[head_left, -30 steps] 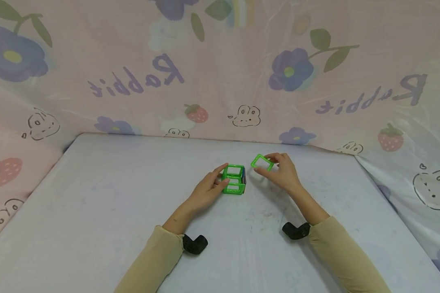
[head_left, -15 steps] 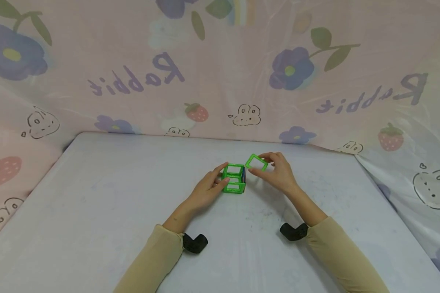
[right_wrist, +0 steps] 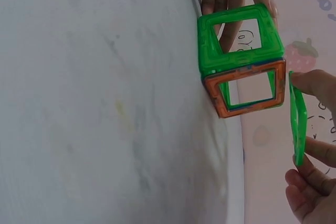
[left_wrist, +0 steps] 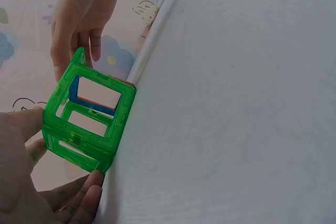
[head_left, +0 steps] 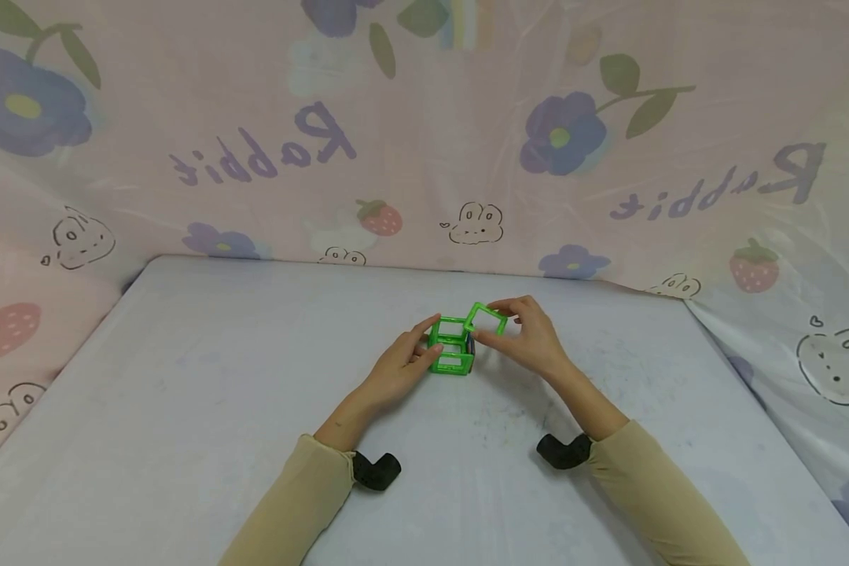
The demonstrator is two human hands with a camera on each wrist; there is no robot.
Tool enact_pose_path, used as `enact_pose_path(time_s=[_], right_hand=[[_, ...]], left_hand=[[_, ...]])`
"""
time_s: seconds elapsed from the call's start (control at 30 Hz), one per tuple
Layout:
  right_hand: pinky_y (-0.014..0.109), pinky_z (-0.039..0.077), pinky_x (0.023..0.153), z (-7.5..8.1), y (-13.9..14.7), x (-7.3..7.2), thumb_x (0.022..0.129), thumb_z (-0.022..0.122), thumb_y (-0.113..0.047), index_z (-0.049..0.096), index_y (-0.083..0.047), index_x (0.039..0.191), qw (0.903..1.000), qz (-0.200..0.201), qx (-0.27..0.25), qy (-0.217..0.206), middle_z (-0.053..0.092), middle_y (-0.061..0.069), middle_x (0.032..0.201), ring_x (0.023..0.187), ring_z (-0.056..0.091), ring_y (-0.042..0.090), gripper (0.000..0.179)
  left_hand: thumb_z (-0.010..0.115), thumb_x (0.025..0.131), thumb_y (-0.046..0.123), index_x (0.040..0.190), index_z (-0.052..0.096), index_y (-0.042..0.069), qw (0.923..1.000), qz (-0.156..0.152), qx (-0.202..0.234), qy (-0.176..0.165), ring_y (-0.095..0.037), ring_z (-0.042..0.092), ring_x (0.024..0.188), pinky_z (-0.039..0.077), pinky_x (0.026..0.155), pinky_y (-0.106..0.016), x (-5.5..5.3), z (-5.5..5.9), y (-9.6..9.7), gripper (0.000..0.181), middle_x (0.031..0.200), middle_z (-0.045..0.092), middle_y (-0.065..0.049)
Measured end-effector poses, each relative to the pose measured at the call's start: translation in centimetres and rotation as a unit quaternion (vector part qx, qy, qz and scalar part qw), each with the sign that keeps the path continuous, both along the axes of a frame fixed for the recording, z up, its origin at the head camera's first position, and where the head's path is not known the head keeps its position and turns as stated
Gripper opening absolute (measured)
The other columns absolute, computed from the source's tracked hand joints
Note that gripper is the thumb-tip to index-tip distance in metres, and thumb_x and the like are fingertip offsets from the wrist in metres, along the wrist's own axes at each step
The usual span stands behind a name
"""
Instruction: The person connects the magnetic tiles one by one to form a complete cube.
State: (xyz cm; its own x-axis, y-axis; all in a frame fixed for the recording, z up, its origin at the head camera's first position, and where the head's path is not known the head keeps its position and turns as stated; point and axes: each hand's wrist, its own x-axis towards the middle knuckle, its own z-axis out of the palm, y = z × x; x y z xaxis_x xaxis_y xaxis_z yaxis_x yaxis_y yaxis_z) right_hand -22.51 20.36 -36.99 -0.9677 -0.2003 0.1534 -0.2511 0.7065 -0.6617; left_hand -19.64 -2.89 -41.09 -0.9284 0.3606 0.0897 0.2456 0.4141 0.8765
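Observation:
In the head view my left hand point(head_left: 399, 362) holds the left side of a small cube of green magnetic tiles point(head_left: 451, 356) standing on the table, thumb and fingers spread along it. An orange magnetic tile point(right_wrist: 212, 94) forms the cube's right side, and a blue tile point(left_wrist: 73, 88) shows through the frames there. My right hand point(head_left: 535, 343) pinches a loose square green magnetic tile point(head_left: 492, 311) by its edges, tilted, above the cube's right top edge. From the right wrist the loose tile point(right_wrist: 299, 115) appears edge-on, a narrow gap away from the cube.
The white-covered table point(head_left: 219, 409) stretches around both hands. A printed cloth wall point(head_left: 424, 157) rises behind it and at both sides. Black wrist devices point(head_left: 377, 472) sit at both cuffs, low over the table.
My right hand has moved left with the loose green tile, from beside the cube to over its right edge. The left hand and the cube have stayed in place.

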Motion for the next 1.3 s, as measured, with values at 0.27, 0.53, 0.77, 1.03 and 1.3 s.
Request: enact_pose_path(time_s=[0.27, 0.53, 0.77, 1.03, 1.3], right_hand=[[0.053, 0.040, 0.095, -0.2, -0.3, -0.1, 0.079, 0.078, -0.033, 0.062, -0.004, 0.122, 0.9998, 0.014, 0.007, 0.011, 0.052, 0.016, 0.115, 0.109, 0.049, 0.036, 0.055], [0.051, 0.043, 0.093, -0.3, -0.4, -0.2, 0.080, 0.078, -0.032, 0.064, -0.005, 0.122, 0.9990, 0.035, 0.011, 0.024, 0.055, 0.015, 0.111, 0.104, 0.051, 0.029, 0.052], [0.049, 0.044, 0.092, -0.3, -0.4, -0.2, 0.081, 0.078, -0.027, 0.063, -0.005, 0.124, 0.9976, 0.060, 0.001, 0.033, 0.053, 0.015, 0.113, 0.105, 0.052, 0.030, 0.051], [0.048, 0.046, 0.090, -0.2, -0.6, -0.3, 0.081, 0.077, -0.025, 0.063, -0.005, 0.124, 0.9952, 0.087, 0.013, 0.044, 0.055, 0.015, 0.116, 0.107, 0.054, 0.029, 0.050], [0.047, 0.047, 0.090, -0.3, -1.4, -0.3, 0.081, 0.077, -0.026, 0.063, -0.006, 0.125, 0.9913, 0.122, 0.020, 0.044, 0.056, 0.011, 0.116, 0.109, 0.055, 0.027, 0.051]], left_hand=[[0.049, 0.101, 0.029, 0.151, 0.032, 0.021, 1.0000, -0.001, -0.003, 0.002, -0.023, 0.060, 0.102, 0.046, 0.091, -0.041, 0.0, 0.1, 0.0, 0.053, 0.133, 0.051, -0.017], [0.048, 0.101, 0.029, 0.151, 0.032, 0.017, 0.9999, -0.003, -0.004, 0.010, -0.023, 0.060, 0.100, 0.046, 0.089, -0.041, 0.1, 0.3, 0.0, 0.053, 0.132, 0.051, -0.019], [0.048, 0.101, 0.030, 0.150, 0.032, 0.020, 1.0000, 0.003, -0.003, 0.008, -0.023, 0.060, 0.100, 0.046, 0.089, -0.043, 0.3, 0.4, 0.1, 0.053, 0.132, 0.052, -0.019], [0.048, 0.101, 0.029, 0.151, 0.032, 0.019, 0.9999, -0.002, -0.004, 0.012, -0.024, 0.060, 0.101, 0.046, 0.089, -0.043, 0.2, 0.3, 0.0, 0.053, 0.133, 0.051, -0.019], [0.047, 0.102, 0.031, 0.151, 0.030, 0.022, 1.0000, -0.006, -0.001, 0.003, -0.025, 0.060, 0.105, 0.046, 0.092, -0.044, 0.0, 0.1, -0.1, 0.053, 0.135, 0.049, -0.019]])
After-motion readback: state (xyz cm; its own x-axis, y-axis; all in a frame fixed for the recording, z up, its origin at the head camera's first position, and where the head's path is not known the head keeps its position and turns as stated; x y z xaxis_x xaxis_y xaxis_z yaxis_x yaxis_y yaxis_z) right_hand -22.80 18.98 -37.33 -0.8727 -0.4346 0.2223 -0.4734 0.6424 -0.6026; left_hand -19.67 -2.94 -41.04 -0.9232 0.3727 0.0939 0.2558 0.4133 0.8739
